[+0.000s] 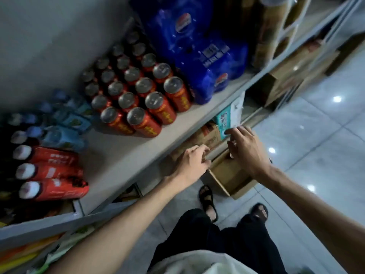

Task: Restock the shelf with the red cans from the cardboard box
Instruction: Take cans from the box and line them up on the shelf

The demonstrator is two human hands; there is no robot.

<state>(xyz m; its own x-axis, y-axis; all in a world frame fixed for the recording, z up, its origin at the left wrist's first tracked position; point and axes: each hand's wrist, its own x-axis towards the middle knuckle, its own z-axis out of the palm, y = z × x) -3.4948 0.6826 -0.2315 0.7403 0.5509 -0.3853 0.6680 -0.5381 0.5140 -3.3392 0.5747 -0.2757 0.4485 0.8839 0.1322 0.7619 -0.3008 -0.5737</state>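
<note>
Reaching down past the shelf [126, 165] edge, both grips, left hand [192, 161] and right hand [246, 149], hung loosely curled and empty above the cardboard box [229, 175], red cans [138, 91] up-left.

We see blue shrink-wrapped packs [199, 50] far above the hands, at the top of the view. To their right stand tall brown tubes [276, 26], also well above the hands. Far to the left of the hands lie bottles with red labels [53, 173] and white caps, and just above them some light blue bottles [63, 133]. A teal and white package [229, 117] sits just above the fingers, on the lower level. Below the hands we see two black sandals [206, 200] on the grey tiled floor [325, 145], and black trousers [217, 238] lower still. More brown cartons [292, 76] stand up and to the right.
</note>
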